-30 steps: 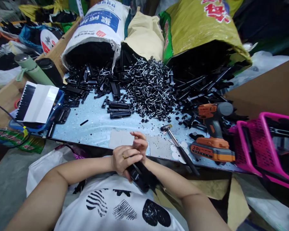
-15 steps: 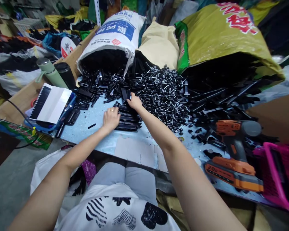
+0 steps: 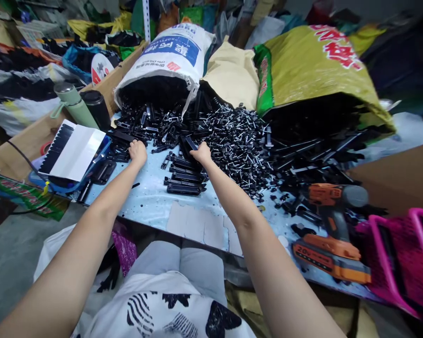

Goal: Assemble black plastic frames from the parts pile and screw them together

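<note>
Picking-up step at the worktop (image 3: 148, 185)

Nearest, at the right, a cordless drill (image 3: 334, 227) is stood on its battery, with flat grey pads (image 3: 195, 224) laid along the front edge. Beyond the pads, black plastic bars (image 3: 186, 177) are lined up in a row. Just behind the row, the right hand (image 3: 202, 154) is placed against a dark part (image 3: 188, 143); whether it is gripped cannot be told. The left hand (image 3: 138, 153), fingers curled, is set at a heap of black parts (image 3: 121, 137), its hold hidden. Farther back, a pile of pins (image 3: 239, 150) is backed by sacks (image 3: 231, 72). Parts are judged to be being picked at two spots; a sure grip on single pieces seems called for.
</note>
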